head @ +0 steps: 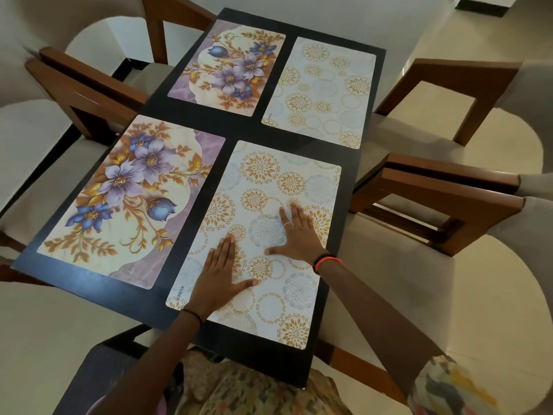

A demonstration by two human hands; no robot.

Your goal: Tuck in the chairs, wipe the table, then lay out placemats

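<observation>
Pressing flat: left hand [220, 275] and right hand [299, 235], fingers spread, palms down, gripping nothing, on near-right placemat [269, 187]. Location: dark desk [236, 131], near-right quarter, one of four mats laid; floral mat [119, 199] beside it, two more beyond. Handling, judged: thin, light, flexible sheet, likely slides on a smooth top; lift by an edge or corner. Chairs [443, 193] flank both sides.

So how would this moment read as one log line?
step: lay placemats | hands: left hand, right hand flat on near-right placemat | placemats: four down
</observation>
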